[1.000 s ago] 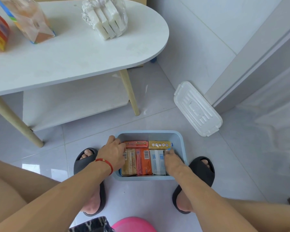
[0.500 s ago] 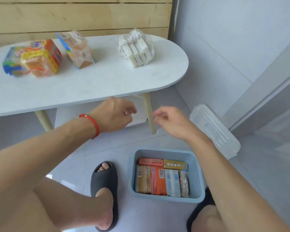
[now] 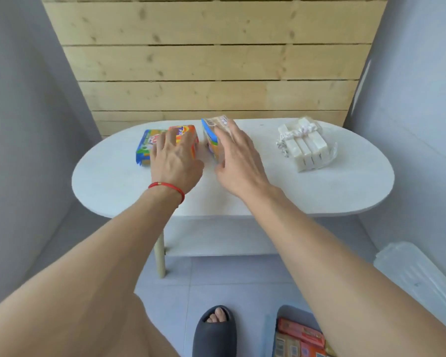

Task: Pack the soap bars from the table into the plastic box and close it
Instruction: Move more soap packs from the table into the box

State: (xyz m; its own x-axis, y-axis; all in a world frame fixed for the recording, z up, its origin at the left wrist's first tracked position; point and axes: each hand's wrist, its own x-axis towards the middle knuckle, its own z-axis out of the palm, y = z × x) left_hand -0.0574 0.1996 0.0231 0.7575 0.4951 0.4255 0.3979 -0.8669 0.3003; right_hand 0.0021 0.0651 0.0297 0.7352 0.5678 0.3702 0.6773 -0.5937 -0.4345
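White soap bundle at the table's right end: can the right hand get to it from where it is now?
Probably yes. The right hand rests on the clear-wrapped soap pack, and only bare table lies between it and the white soap bundle, nothing in between.
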